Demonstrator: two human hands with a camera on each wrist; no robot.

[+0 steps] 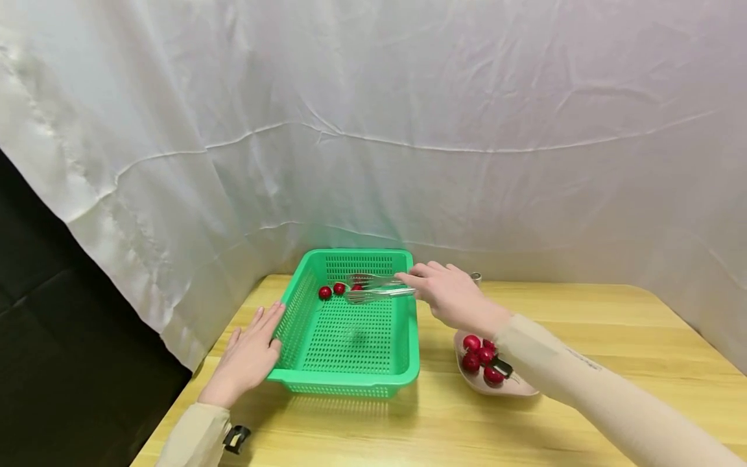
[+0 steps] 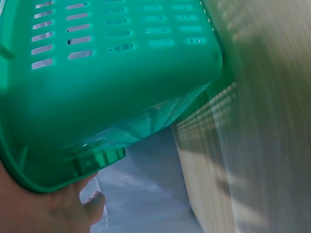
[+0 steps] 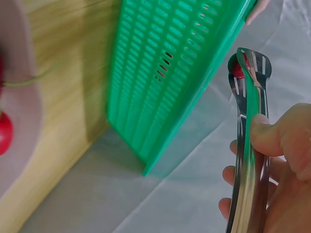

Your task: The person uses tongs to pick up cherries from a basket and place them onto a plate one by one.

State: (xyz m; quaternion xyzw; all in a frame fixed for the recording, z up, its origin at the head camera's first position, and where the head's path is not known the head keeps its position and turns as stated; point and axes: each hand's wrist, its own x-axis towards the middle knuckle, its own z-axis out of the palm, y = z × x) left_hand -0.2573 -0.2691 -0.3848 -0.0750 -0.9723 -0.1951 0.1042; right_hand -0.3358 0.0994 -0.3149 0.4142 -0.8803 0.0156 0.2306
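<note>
My right hand (image 1: 449, 295) holds metal tongs (image 1: 379, 295) over the back of a green plastic basket (image 1: 350, 376). A red radish (image 3: 237, 69) shows between the tong heads in the right wrist view. On the perforated basket floor, near the back left, lie small red radishes (image 1: 325, 293), partly covered by the tongs. Fairly straight fingers of my left hand (image 1: 248, 357) rest on the basket's left rim; part of that hand is hidden behind the rim in the left wrist view.
A pale pink bowl (image 1: 475, 384) with several red radishes stands to the basket's right, under my right forearm. Both sit on a wooden table (image 1: 607, 331). A whitish cloth (image 1: 408, 130) hangs behind and at the left, with a black surface (image 1: 70, 337) at far left.
</note>
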